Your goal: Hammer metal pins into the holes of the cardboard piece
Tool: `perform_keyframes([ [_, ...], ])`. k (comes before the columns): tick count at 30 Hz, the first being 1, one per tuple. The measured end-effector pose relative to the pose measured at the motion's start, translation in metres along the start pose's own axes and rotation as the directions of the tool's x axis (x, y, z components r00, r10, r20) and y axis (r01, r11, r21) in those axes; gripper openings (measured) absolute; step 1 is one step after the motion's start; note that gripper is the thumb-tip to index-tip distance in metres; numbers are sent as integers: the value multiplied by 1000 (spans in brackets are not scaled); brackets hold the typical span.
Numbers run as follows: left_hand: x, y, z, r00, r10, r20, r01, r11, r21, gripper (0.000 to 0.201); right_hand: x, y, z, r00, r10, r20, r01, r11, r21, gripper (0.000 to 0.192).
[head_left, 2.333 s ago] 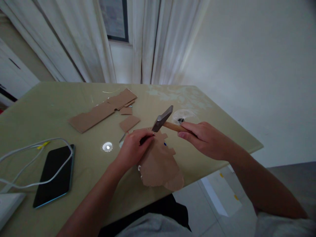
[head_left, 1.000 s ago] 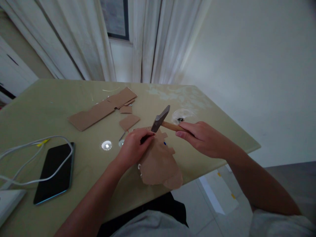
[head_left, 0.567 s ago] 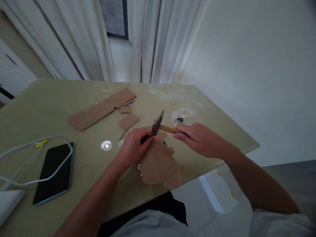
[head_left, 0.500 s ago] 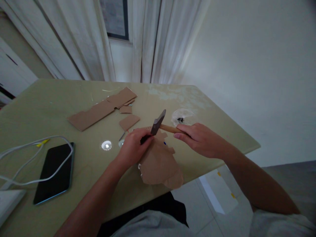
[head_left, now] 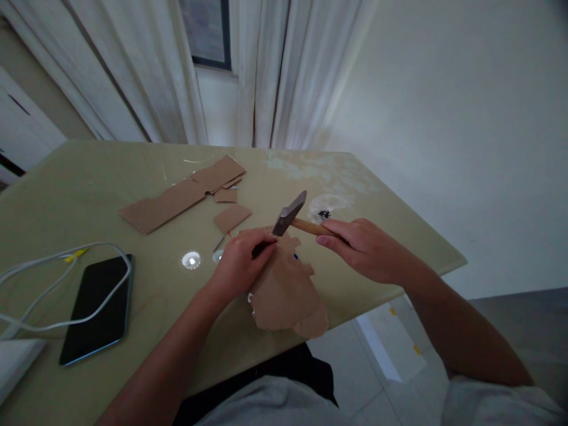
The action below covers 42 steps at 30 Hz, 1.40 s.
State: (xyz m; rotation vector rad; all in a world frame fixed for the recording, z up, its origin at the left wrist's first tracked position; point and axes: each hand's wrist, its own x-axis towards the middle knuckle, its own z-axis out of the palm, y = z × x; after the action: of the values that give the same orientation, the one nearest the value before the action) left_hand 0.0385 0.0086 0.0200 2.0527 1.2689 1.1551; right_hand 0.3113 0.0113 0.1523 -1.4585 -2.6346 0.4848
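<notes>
My right hand (head_left: 361, 248) is wrapped round the wooden handle of a small hammer (head_left: 288, 214). Its dark metal head hangs close above the fingertips of my left hand (head_left: 242, 254). Those fingers are pinched together over the upper part of a cut brown cardboard shape (head_left: 284, 290). What sits in the pinch is too small and hidden to make out; a dark patch shows under the fingers. The cardboard has notched tabs on its right side, a blue spot, and small holes near its top edge. It lies by the table's near edge.
Behind my hands lie a long cardboard strip (head_left: 177, 198) and a smaller cardboard piece (head_left: 232, 218). A clear round dish (head_left: 331, 206) holds small black bits. To the left are a dark-screened tablet or phone (head_left: 95, 307), a white cable (head_left: 57, 325) and a shiny disc (head_left: 191, 260).
The hammer head has risen a little and shifted right, away from my left fingers, tilting as it went. My right hand moved slightly right with it. My left hand stays on the cardboard.
</notes>
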Motion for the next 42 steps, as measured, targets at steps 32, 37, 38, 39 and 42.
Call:
perform_keyframes([
  [32, -5, -2, -3, 1000, -15, 17, 11, 978, 209, 53, 5, 3, 15, 993, 43, 111, -35, 997, -66, 37],
  [37, -6, -3, -3, 1000, -7, 20, 3, 979, 206, 52, 4, 5, 13, 997, 23, 73, -23, 1000, -1, 41],
  [38, -6, -3, -3, 1000, -9, 19, 4, 978, 206, 52, 4, 5, 14, 997, 23, 76, -23, 1000, 5, 42],
  [39, -6, -3, -3, 1000, -10, 20, 5, 978, 207, 51, 4, 5, 15, 996, 26, 85, -26, 1000, -4, 41],
  [42, -5, -3, -3, 1000, -3, 22, -2, 979, 206, 50, 6, 1, 20, 991, 45, 125, -33, 995, -97, 37],
])
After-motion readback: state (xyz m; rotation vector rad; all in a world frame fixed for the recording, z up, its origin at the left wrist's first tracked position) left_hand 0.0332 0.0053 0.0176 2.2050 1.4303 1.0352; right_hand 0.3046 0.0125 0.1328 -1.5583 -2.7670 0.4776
